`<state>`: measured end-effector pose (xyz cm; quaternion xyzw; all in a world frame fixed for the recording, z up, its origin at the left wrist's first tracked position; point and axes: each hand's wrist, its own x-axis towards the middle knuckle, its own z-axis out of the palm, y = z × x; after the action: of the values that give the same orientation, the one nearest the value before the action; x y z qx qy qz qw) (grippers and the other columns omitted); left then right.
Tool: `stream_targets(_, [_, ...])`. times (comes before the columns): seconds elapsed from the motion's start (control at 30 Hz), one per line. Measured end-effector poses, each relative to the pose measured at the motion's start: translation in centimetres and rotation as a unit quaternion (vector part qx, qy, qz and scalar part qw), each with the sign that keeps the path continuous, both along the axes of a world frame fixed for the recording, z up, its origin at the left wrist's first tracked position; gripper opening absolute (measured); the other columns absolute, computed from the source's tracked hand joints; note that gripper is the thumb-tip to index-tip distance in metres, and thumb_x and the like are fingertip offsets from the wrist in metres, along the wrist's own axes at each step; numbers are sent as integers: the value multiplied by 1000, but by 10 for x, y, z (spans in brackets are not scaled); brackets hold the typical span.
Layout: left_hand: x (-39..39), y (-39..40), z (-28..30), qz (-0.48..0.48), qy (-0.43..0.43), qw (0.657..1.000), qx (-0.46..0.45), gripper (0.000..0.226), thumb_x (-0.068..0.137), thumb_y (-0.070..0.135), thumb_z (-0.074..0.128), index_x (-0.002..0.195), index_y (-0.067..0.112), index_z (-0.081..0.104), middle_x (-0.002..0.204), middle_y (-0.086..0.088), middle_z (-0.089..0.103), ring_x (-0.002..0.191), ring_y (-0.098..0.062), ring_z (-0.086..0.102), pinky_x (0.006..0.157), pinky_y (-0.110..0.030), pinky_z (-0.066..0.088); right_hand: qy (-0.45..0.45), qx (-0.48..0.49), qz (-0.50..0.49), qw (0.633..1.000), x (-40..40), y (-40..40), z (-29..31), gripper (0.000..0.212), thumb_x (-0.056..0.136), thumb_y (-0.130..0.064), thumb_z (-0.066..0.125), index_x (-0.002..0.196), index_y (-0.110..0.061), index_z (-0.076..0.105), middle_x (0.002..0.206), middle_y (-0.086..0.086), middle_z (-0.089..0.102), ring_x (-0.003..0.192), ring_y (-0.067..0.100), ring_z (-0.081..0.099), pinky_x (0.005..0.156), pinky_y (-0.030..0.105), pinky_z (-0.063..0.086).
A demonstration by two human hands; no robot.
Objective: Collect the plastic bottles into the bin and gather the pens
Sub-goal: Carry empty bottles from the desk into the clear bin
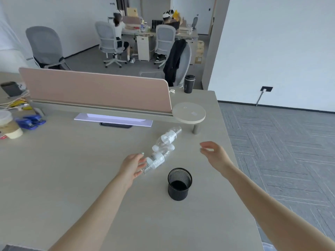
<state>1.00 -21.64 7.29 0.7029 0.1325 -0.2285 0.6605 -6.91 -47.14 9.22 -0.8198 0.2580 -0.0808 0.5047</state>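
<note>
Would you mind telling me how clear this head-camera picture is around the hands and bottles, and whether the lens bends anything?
Head view: even, soft light, faint shadows; the right hand has motion-blurred fingertips, the left hand is sharper; the clear bottles are hard to separate, labels unreadable; wide-angle distortion curves the desk edge and the pink divider.

Two clear plastic bottles point(163, 149) lying on desk, black mesh bin point(179, 183) upright nearby
</note>
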Motion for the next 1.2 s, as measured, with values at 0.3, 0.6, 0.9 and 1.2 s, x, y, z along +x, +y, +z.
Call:
stream_targets(0.3, [28, -18, -43, -210, -212, 875, 380, 50, 84, 39, 57, 126, 16, 43, 127, -4, 47, 119, -24, 44, 94, -35, 40, 60, -5, 39, 997, 42, 5, -33, 27, 90, -18, 56, 117, -20, 61, 112, -9, 58, 61, 11, 51, 50, 19, 38])
stream_targets(0.6, [87, -60, -105, -369, -298, 698, 537, 69, 83, 52, 54, 136, 15, 28, 134, -8, 44, 120, -27, 43, 92, -36, 34, 117, -16, -22, 993, 80, -5, -58, 27, 89, -18, 57, 116, -22, 60, 119, -6, 59, 66, 5, 54, 53, 21, 38])
stream_targets(0.9, [129, -48, -131, -419, -279, 728, 467, 64, 72, 55, 63, 116, 15, 39, 116, -2, 50, 110, -23, 50, 79, -32, 38, 172, -148, 42, 973, 161, 12, -77, 41, 89, -22, 54, 129, -24, 48, 135, -6, 40, 115, 17, 52, 81, 36, 52])
stream_targets(1.2, [167, 44, -129, -467, -225, 779, 352, 61, 70, 50, 61, 122, 25, 40, 120, 6, 42, 124, -16, 38, 93, -25, 37, 222, -447, 287, 818, 247, 13, -97, 79, 84, -1, 50, 149, -28, 14, 157, -4, 9, 143, 22, 15, 115, 36, 16])
